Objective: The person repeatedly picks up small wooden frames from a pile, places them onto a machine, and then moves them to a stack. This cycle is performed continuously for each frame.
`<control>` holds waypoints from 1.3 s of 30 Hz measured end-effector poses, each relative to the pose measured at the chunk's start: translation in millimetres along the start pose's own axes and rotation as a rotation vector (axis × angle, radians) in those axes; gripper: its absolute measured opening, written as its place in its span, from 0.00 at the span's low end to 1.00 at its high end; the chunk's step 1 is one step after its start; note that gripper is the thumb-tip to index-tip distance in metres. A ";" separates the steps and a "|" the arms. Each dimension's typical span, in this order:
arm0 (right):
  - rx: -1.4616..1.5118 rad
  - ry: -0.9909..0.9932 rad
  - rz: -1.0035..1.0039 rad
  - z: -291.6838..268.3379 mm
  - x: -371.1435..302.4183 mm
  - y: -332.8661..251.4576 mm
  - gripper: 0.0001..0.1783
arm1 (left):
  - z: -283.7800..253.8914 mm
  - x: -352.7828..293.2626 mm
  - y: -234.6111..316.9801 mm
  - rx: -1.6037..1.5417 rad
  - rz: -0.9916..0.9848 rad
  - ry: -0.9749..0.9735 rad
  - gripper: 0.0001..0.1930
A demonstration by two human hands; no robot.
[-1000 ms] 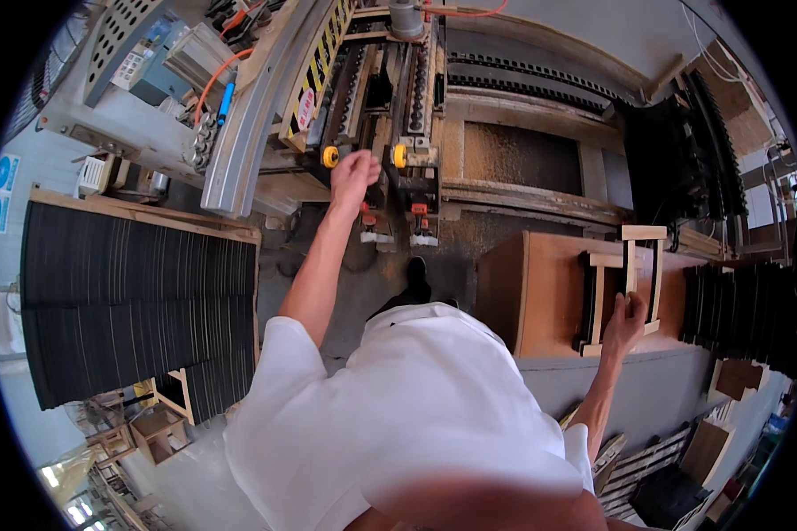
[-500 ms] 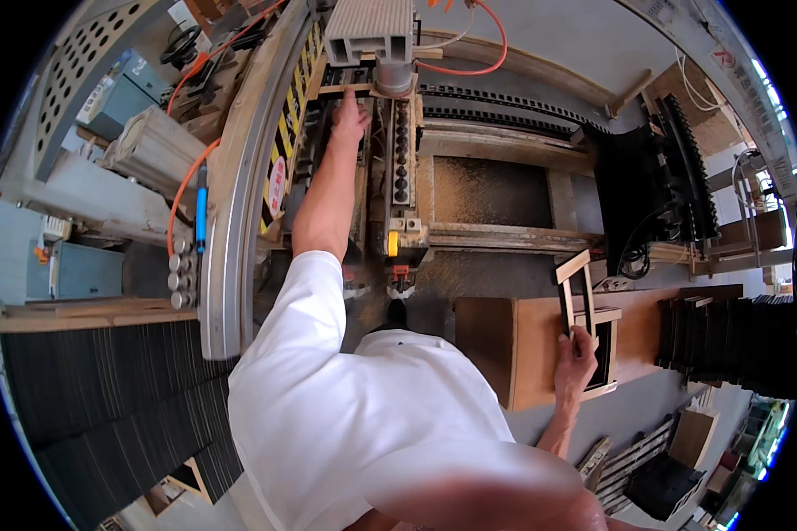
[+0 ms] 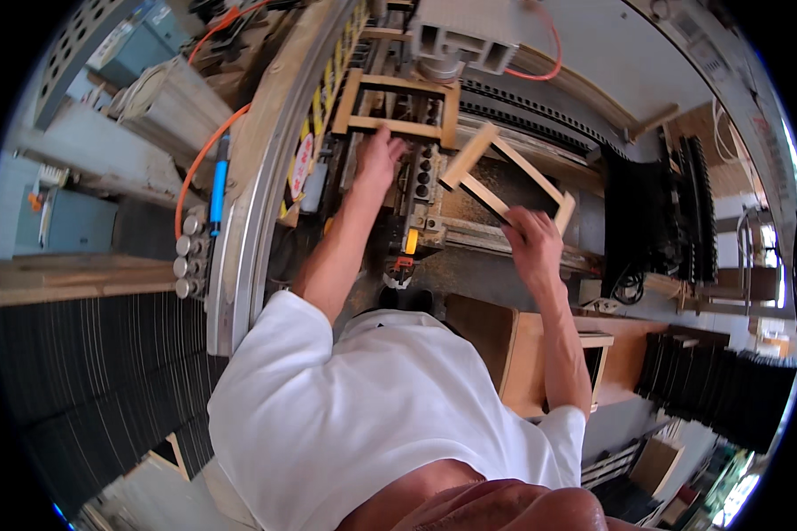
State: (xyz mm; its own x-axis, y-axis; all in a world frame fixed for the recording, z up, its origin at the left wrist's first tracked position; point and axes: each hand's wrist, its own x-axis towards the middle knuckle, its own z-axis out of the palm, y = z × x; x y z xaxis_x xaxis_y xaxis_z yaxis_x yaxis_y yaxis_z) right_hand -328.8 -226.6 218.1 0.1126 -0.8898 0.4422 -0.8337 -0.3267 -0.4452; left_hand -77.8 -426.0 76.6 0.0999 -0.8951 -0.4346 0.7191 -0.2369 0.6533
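A rectangular wooden frame [image 3: 363,122] lies over the machine bed, in front of the pale clamp head. My left hand [image 3: 379,166] is at its near rail, fingers apart, one fingertip touching or just overlapping the rail. Slight blur hides whether it bears on the wood. In my right hand [image 3: 537,243] is a second wooden frame [image 3: 485,196], pinched by its near side. This frame is tilted and held in the air over the machine, to the right of the first.
A row of black round pads [image 3: 423,173] runs along the machine. Beyond my right arm stands a brown wooden box [image 3: 522,354], with a black stack [image 3: 713,380] farther right. A metal rail [image 3: 248,221] and black stacked panels [image 3: 97,380] stand at left.
My right hand has raised its frame from beside the brown box to over the machine. The other frame now shows nearer, out from the clamp head, and my left hand's fingers have spread.
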 end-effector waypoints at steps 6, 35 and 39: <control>0.065 -0.146 -0.361 95.2 93.9 -10.2 0.12 | -38.4 -83.7 -6.9 -0.049 -0.013 -0.249 0.12; -0.470 -0.230 -0.523 217.4 206.6 -23.6 0.13 | -190.6 -351.1 -4.9 -0.061 0.093 0.032 0.16; -0.740 -0.297 -0.523 229.9 236.9 -36.3 0.12 | -232.2 -358.2 5.8 -0.052 0.083 0.099 0.16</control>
State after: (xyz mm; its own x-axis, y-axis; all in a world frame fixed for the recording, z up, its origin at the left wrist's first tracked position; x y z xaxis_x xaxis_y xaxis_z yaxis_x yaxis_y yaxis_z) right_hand -147.6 -498.8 160.0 0.6162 -0.7658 0.1840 -0.7577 -0.5127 0.4038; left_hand 50.3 -19.1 92.1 0.2266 -0.8684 -0.4410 0.7398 -0.1411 0.6579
